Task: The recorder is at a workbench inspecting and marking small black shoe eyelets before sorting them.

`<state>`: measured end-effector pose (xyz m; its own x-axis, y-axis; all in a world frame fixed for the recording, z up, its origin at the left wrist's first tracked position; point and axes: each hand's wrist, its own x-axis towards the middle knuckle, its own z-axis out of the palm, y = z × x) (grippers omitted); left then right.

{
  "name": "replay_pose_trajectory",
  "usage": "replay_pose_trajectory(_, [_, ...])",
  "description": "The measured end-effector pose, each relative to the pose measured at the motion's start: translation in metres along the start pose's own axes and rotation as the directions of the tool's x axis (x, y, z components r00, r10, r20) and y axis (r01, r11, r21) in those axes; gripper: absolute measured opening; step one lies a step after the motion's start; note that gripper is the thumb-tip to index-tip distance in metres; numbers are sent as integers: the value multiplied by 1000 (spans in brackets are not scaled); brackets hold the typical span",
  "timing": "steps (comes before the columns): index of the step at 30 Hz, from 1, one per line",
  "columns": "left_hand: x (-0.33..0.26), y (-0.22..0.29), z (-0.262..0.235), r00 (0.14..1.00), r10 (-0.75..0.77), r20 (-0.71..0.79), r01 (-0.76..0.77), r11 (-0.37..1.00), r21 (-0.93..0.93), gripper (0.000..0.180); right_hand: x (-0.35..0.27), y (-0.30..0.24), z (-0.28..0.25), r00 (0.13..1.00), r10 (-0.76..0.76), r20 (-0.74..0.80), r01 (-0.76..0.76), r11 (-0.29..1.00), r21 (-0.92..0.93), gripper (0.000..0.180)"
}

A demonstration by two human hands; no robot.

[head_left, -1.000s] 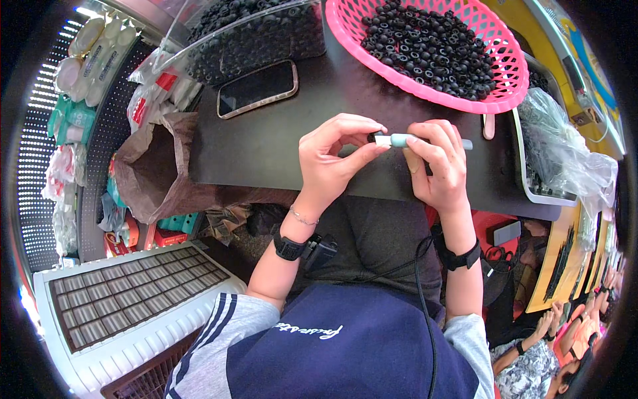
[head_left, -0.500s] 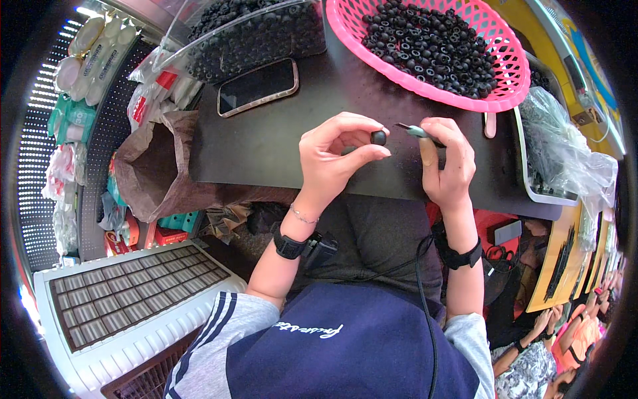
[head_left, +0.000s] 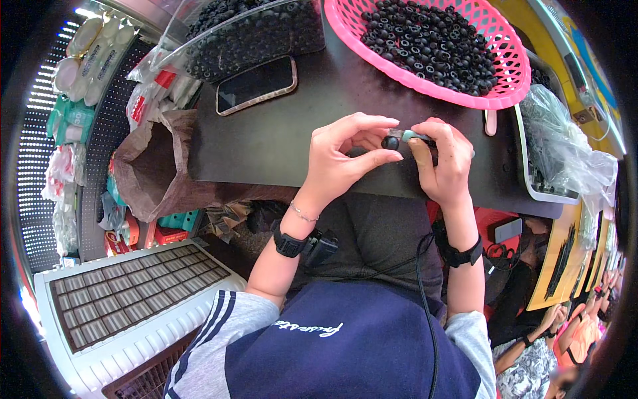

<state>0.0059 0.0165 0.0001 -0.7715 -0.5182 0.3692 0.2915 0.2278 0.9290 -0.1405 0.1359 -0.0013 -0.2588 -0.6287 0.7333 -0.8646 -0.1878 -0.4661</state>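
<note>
Above the dark table point(head_left: 266, 143), my left hand point(head_left: 334, 153) pinches a small round black part point(head_left: 390, 143) at the tips of thumb and forefinger. My right hand point(head_left: 448, 159) grips a small tool point(head_left: 411, 135) with a pale green handle. The thin end of that tool meets the black part, or nearly so; my fingers partly hide the spot. Similar small black rings fill the pink plastic basket point(head_left: 372, 54) beyond my hands. More black parts are in a clear plastic bin point(head_left: 199, 46) at the far left.
A phone point(head_left: 258, 85) lies near the bin. An open brown sack point(head_left: 143, 166) stands at the table's left edge, above a white slatted appliance point(head_left: 139, 286). To the right are a white tray point(head_left: 525, 169) and a clear plastic bag point(head_left: 565, 139). Other people point(head_left: 531, 356) sit lower right.
My two hands have come together: the tool has moved left to the black part, and the left hand has shifted slightly right.
</note>
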Motion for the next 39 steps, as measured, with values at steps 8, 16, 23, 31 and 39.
replay_pose_trajectory(8, [2, -3, 1, 997, 67, -29, -65, 995, 69, 33, -1, 1, 0, 1000, 2, -5, -2, 1000, -1, 19])
replay_pose_trajectory(16, [3, -3, 0, 996, 90, -25, -88, 993, 85, 29, 1, 0, 0, 1000, -26, -10, 26, 1000, -5, 18])
replay_pose_trajectory(23, [3, -5, 0, 995, 95, -38, -91, 991, 98, 25, 1, 0, 0, 999, -41, -14, 41, 999, -23, 17])
replay_pose_trajectory(31, [3, -5, 0, 994, 106, -39, -102, 990, 101, 24, 1, 0, 0, 999, -34, -1, 34, 999, -17, 17])
replay_pose_trajectory(39, [3, -5, 0, 992, 113, -48, -108, 989, 99, 22, 2, 0, 0, 1000, -25, 6, 25, 1000, -3, 17])
